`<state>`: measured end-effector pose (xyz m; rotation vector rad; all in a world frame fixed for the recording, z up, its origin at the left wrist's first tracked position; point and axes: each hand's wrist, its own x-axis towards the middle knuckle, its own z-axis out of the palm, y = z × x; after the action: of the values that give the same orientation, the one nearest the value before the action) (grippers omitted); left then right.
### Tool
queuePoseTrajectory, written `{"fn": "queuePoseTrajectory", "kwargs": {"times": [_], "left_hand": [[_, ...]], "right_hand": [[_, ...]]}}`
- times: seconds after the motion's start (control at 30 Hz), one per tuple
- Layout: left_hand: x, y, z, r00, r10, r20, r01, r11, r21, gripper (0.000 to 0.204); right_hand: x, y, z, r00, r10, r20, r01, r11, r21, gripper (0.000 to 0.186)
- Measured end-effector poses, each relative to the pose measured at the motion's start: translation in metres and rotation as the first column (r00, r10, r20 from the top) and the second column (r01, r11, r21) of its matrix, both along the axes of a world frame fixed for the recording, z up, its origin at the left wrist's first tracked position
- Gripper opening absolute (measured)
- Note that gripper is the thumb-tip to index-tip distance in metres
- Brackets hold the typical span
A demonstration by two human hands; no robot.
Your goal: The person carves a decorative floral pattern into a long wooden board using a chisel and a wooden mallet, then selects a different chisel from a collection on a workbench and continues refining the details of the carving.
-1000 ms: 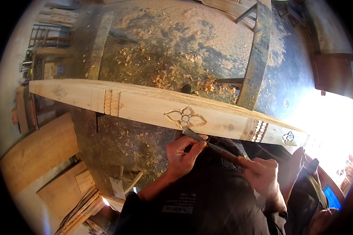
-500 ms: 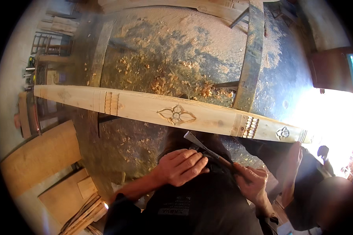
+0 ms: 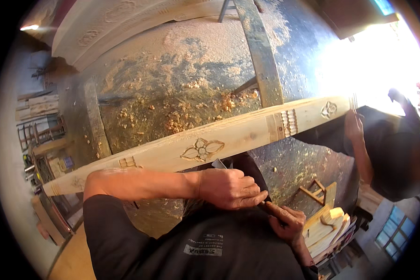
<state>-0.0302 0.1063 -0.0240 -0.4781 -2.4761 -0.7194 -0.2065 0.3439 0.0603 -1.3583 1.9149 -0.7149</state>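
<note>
Head view, looking down from above. Long pale wooden plank [image 3: 247, 135] lying slantwise across the middle, low at the left, high at the right. Carved flower [image 3: 201, 150] cut into the plank near its middle. Smaller carved flower [image 3: 328, 109] near the right end, and a band of little notches [image 3: 289, 122] just left of it.

Left hand [image 3: 231, 187] just below the big flower, close to the plank edge. Grip pressed together, fingers curled over a thin chisel [image 3: 219, 164]. Only the grey tip of the chisel peeking out above the knuckles, just under the flower. Cannot tell if the tip touches the wood.

Right hand [image 3: 287, 224] lower and to the right, touching the left hand's fingers. Grip pinched shut around the dark handle end of the same chisel.

Dark shirt [image 3: 210, 247] filling the bottom of the view.

Under the plank, a dusty floor [image 3: 182, 84] with lots of wood shavings [image 3: 182, 122]. Stack of cut wood pieces [image 3: 329, 226] at the lower right, close to the right hand.

Another person [image 3: 396, 154] in dark clothes at the far right, one hand [image 3: 354, 125] up by the plank's right end.
</note>
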Motion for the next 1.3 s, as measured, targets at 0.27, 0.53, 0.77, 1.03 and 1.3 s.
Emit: {"fn": "queuePoseTrajectory", "kwargs": {"times": [0.27, 0.53, 0.77, 1.03, 1.3], "left_hand": [[0.004, -0.001, -0.005, 0.996, -0.081, 0.044, 0.074, 0.986, 0.153, 0.04], [0.002, -0.008, -0.005, 0.987, -0.125, 0.104, 0.107, 0.981, 0.162, 0.036], [0.003, -0.007, -0.003, 0.985, -0.129, 0.116, 0.112, 0.984, 0.14, 0.035], [0.003, -0.007, -0.003, 0.986, -0.127, 0.11, 0.111, 0.983, 0.145, 0.034], [0.003, -0.01, 0.0, 0.975, -0.162, 0.154, 0.134, 0.974, 0.181, 0.036]], "right_hand": [[0.042, 0.013, -0.003, 0.986, -0.137, 0.093, 0.136, 0.991, 0.013, 0.051], [0.064, 0.008, -0.006, 0.987, -0.147, -0.066, 0.14, 0.985, -0.101, 0.051], [0.073, 0.007, -0.005, 0.981, -0.178, -0.074, 0.169, 0.979, -0.116, 0.049], [0.079, 0.004, -0.004, 0.974, -0.209, -0.088, 0.196, 0.971, -0.134, 0.047], [0.077, 0.0, 0.008, 0.976, -0.188, -0.108, 0.182, 0.981, -0.06, 0.049]]}}
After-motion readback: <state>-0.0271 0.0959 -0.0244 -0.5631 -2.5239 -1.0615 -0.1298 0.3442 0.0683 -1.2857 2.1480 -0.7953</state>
